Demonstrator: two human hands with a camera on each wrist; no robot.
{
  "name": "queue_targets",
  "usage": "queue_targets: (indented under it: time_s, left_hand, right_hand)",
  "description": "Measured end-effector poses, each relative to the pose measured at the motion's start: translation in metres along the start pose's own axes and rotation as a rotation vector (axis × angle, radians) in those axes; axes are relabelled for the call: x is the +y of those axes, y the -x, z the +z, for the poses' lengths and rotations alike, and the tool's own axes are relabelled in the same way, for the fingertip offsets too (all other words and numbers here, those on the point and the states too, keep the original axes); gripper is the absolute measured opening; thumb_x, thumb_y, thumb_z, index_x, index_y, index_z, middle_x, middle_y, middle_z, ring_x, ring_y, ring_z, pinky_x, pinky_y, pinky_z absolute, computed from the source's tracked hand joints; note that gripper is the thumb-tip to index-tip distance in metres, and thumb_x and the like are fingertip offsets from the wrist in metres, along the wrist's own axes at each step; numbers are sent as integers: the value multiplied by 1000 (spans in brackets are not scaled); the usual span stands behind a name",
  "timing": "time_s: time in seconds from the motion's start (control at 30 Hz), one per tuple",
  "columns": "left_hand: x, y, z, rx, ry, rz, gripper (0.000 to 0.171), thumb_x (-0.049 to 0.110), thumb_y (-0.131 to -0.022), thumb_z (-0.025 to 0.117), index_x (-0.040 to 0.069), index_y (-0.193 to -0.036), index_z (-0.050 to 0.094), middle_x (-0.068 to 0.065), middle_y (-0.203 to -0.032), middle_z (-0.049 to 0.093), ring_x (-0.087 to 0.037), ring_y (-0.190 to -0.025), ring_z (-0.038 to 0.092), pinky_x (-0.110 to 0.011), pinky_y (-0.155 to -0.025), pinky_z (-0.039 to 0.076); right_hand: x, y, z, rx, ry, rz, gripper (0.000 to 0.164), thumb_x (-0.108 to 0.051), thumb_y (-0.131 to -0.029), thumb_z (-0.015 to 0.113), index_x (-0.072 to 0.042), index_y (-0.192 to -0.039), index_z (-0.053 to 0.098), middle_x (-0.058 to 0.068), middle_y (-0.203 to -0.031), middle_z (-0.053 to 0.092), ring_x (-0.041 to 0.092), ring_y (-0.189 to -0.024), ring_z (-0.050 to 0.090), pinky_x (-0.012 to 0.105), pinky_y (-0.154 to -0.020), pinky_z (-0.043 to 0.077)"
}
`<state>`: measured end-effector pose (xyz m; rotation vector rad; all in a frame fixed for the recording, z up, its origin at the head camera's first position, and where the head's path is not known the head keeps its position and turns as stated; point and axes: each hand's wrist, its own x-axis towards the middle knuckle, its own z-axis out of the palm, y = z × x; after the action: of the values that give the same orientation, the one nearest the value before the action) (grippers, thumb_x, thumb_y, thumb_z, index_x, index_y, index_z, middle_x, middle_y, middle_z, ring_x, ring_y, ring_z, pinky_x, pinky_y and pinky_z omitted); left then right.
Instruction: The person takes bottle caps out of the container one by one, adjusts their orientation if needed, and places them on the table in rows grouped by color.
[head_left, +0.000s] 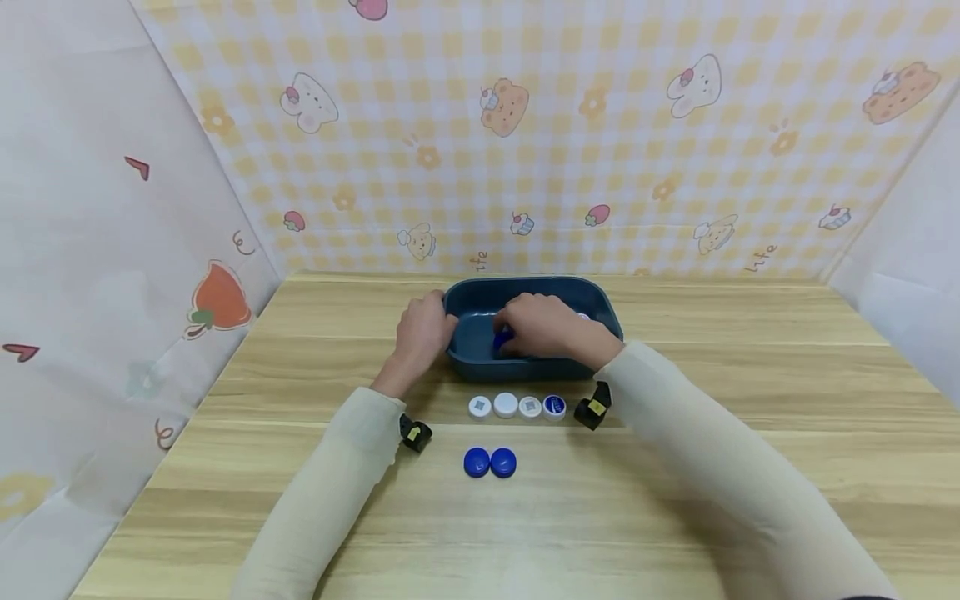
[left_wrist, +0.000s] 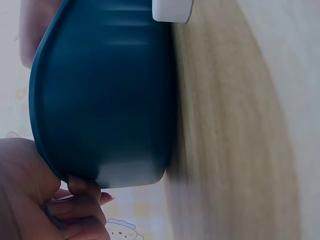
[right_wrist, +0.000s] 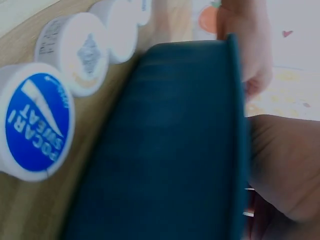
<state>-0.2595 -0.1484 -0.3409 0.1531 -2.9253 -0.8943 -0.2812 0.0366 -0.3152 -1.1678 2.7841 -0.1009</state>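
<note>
A dark teal tub [head_left: 480,368] with rounded corners stands on the table. My left hand [head_left: 423,333] grips its left rim; in the left wrist view the fingers [left_wrist: 82,207] curl around the tub's edge. Reaching over the front wall, my right hand [head_left: 543,323] is down inside the tub and pinches a blue bottle cap [head_left: 502,338] between thumb and fingers. Part of a white cap [head_left: 583,317] shows behind that hand. The right wrist view has the tub's wall [right_wrist: 170,140] hiding most of the right hand's fingers.
Several white bottle caps [head_left: 506,406] form a row in front of the tub; the rightmost cap [right_wrist: 40,122] has a blue "POCARI SWEAT" top. Nearer me, two blue caps [head_left: 477,462] lie side by side on the wooden table [head_left: 315,500]. A patterned cloth [head_left: 555,167] hangs behind.
</note>
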Motion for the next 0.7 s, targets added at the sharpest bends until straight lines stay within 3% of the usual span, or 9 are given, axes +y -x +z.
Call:
queue_targets:
  time_s: [0.37, 0.7]
  left_hand:
    - [0, -2, 2, 23, 3, 17, 34, 11, -94, 55, -1, -125, 56, -18, -104, 65, -24, -72, 62, -31, -56, 50]
    - [-1, -1, 2, 16, 5, 12, 35, 11, -94, 54, -1, -127, 55, -18, -105, 65, -24, -70, 62, -28, -53, 48]
  right_hand:
    - [-6, 25, -18, 110, 26, -6, 28, -30, -87, 70, -15, -110, 71, 3, -97, 63, 17, -79, 57, 29, -66, 51]
    - [-16, 54, -20, 173, 51, -57, 31, -31, -87, 71, -14, -112, 70, 3, -99, 64, 17, -80, 58, 30, -67, 51]
